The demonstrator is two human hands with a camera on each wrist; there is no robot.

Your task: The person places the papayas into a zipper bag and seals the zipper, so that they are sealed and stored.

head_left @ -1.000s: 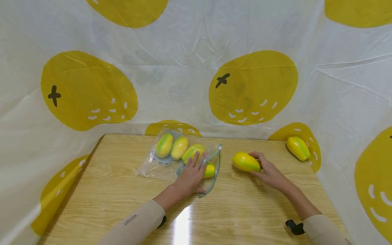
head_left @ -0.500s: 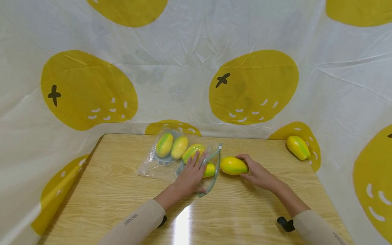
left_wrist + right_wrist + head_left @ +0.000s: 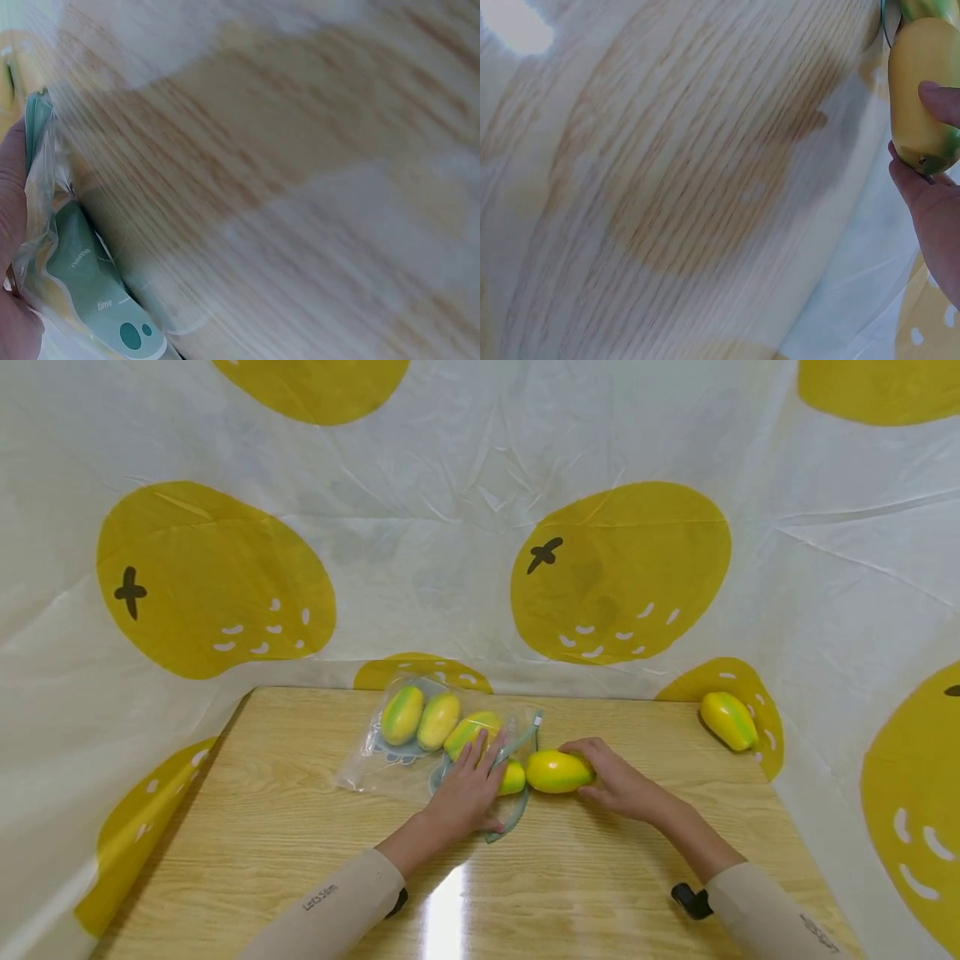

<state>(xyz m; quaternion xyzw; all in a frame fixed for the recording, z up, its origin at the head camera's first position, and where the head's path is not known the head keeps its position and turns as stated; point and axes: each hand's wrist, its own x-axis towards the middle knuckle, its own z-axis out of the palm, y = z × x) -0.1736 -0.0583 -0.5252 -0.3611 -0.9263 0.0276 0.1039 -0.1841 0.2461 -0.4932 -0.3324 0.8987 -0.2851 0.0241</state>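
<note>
In the head view a clear zip bag with a teal zip edge lies on the table, several yellow-green papayas inside. My left hand rests on its mouth end, fingers spread over the plastic, the thumb by the lower zip edge; the left wrist view shows the thumb beside the teal zip strip. Part of one papaya shows at the mouth, partly behind that hand. With my right hand I grip another papaya by its right end, its left end at the bag mouth.
One more papaya lies at the far right corner of the wooden table. A white cloth printed with big yellow fruit hangs along the back and both sides.
My right hand has carried its papaya leftward to the bag mouth, where it now overlaps the zip edge. The left hand and the bag have stayed almost still.
</note>
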